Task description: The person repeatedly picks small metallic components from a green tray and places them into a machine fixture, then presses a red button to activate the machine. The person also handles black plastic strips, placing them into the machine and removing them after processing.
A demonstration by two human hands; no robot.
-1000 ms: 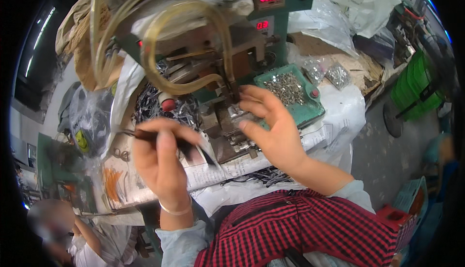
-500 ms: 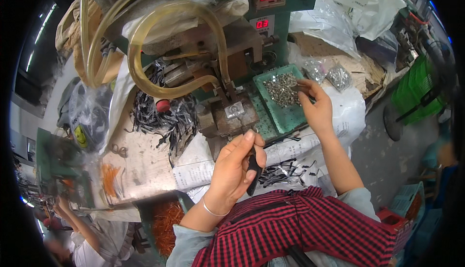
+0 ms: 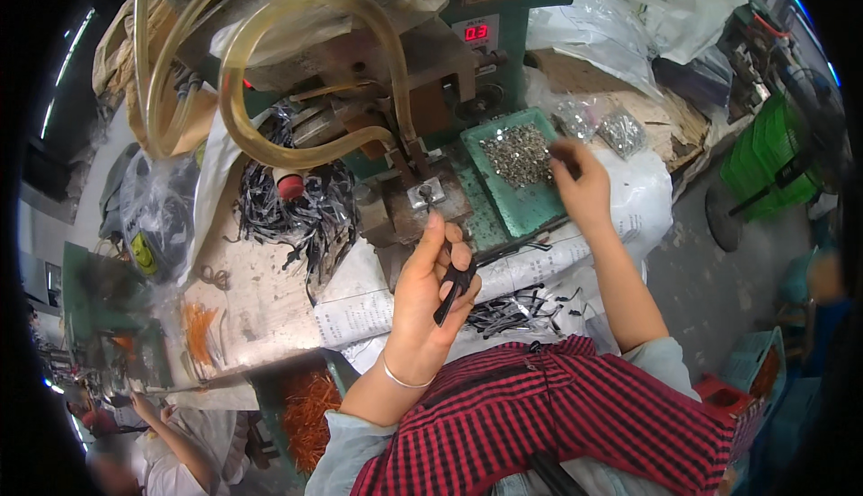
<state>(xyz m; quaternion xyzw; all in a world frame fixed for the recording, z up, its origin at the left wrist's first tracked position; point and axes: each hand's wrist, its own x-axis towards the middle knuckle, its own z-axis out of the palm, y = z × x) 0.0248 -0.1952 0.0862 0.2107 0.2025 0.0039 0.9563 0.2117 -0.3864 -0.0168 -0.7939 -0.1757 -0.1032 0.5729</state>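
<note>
My left hand [image 3: 430, 289] is closed round a small bunch of black strips [image 3: 458, 282]. Its forefinger and thumb reach to the front of a small metal fixture plate [image 3: 426, 194] on the machine's block, where a thin dark end lies on the plate. Beside the right edge of a green tray [image 3: 521, 214] my right hand [image 3: 586, 192] has its fingers bent together. Whatever its fingertips hold is too blurred to make out. Small shiny metal pieces [image 3: 516, 156] lie heaped in the tray.
A clear yellowish hose [image 3: 235, 73] loops over the machine. A pile of black strips [image 3: 297, 213] lies left of the block, below a red knob [image 3: 290, 187]. More strips [image 3: 512, 312] lie near my lap. Bagged metal pieces [image 3: 622, 131] sit behind the tray. Another person [image 3: 180, 442] works at lower left.
My left hand has moved forward to the fixture plate, bringing a strip's end onto it. My right hand has drawn slightly back from the metal pieces to the tray's right edge.
</note>
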